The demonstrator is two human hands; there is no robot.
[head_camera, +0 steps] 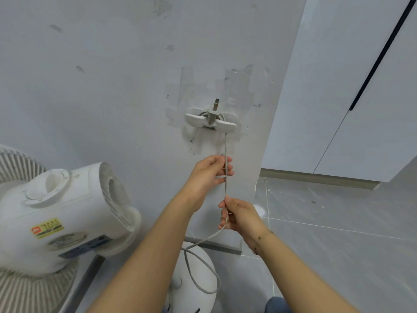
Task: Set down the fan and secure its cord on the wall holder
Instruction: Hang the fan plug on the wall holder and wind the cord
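A white fan (pixel 61 218) stands at the left, its motor housing facing me and its round base (pixel 198 279) on the floor below my arms. A white wall holder (pixel 211 120) with two wings is taped to the grey wall; the plug (pixel 214 109) sits upright in its middle. The grey cord (pixel 225 145) hangs straight down from the holder. My left hand (pixel 209 172) pinches the cord just under the holder. Lower down, my right hand (pixel 239 215) grips the same cord, which then loops down over the fan base.
The wall's corner edge (pixel 266 154) runs just right of the holder. Grey tiled floor (pixel 338 233) spreads to the right, with white cabinet doors (pixel 361 98) behind it. A skirting strip (pixel 214 246) lines the foot of the wall.
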